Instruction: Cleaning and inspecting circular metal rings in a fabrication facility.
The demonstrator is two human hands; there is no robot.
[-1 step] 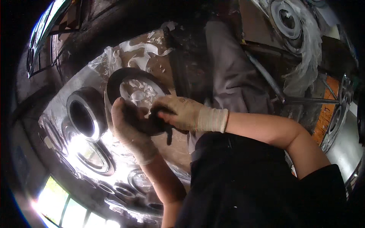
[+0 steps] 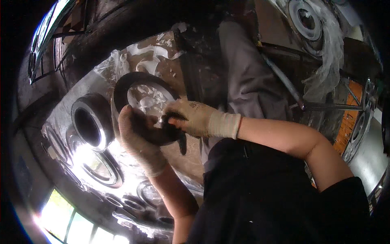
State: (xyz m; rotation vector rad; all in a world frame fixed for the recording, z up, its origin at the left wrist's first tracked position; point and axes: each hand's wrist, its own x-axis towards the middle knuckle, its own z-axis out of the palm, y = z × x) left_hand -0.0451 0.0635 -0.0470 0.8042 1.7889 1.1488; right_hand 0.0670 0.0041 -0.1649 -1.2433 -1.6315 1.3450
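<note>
My left hand (image 2: pixel 142 142), in a pale glove dirtied black at the palm and fingers, curls over the near side of a black ring (image 2: pixel 124 87). Its thumb points up, and one dark finger sticks out below. My right hand (image 2: pixel 195 118), gloved with bare reddish fingertips, meets it from the right with fingers pinched. A small shiny spot shows at these fingertips; what they hold is too dark to name. White shavings (image 2: pixel 148 97) show within the ring's opening. Dark gloves and dark material merge between the hands, hiding what the left fingers enclose.
Brown cardboard (image 2: pixel 189 162) lies under the work, with white strips (image 2: pixel 150 51) at its far end. Several dark rings, such as a thick ring (image 2: pixel 99 142), stand at left. A metal bar (image 2: pixel 284 81) and a plastic-draped ring (image 2: pixel 292 18) are at right.
My right hand has shifted slightly left and up at the fingertips, and a shiny spot now shows there. The left hand stays nearly in place.
</note>
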